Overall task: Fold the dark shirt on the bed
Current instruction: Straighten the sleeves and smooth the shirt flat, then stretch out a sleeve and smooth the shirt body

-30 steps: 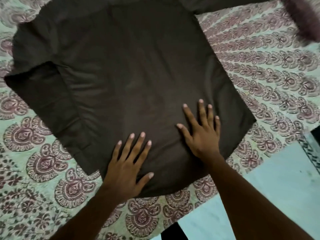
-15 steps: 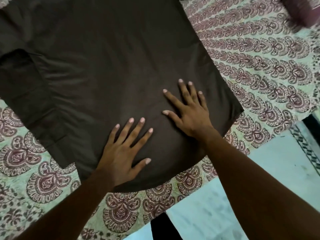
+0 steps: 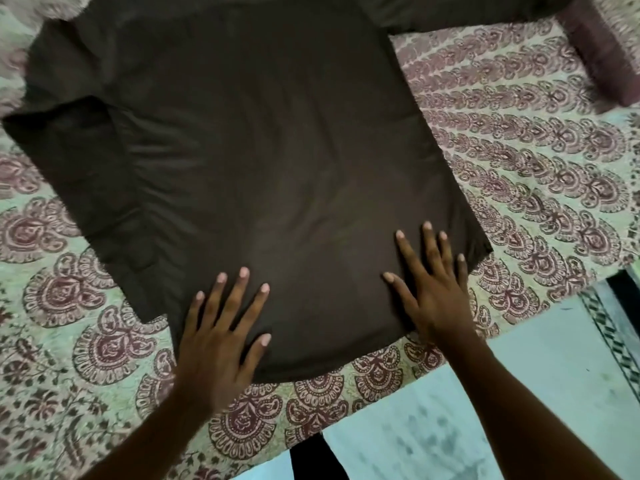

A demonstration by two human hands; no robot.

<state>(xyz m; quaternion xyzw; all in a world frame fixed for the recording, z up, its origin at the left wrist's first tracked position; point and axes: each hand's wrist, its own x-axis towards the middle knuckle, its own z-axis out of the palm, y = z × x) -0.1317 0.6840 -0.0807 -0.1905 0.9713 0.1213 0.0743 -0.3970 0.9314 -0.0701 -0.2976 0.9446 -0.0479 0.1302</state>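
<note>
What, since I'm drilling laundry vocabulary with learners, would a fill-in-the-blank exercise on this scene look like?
1. The left hand and the right hand lie ___, fingers spread, on the dark shirt.
2. The shirt is spread over a ___ covered by a patterned sheet.
3. The pale floor shows at the picture's lower ___.
Missing words: flat; bed; right.

Bare bedspread [image 3: 519, 150] right of the dark shirt [image 3: 277, 150], maroon bolster [image 3: 602, 53] beyond it
</note>
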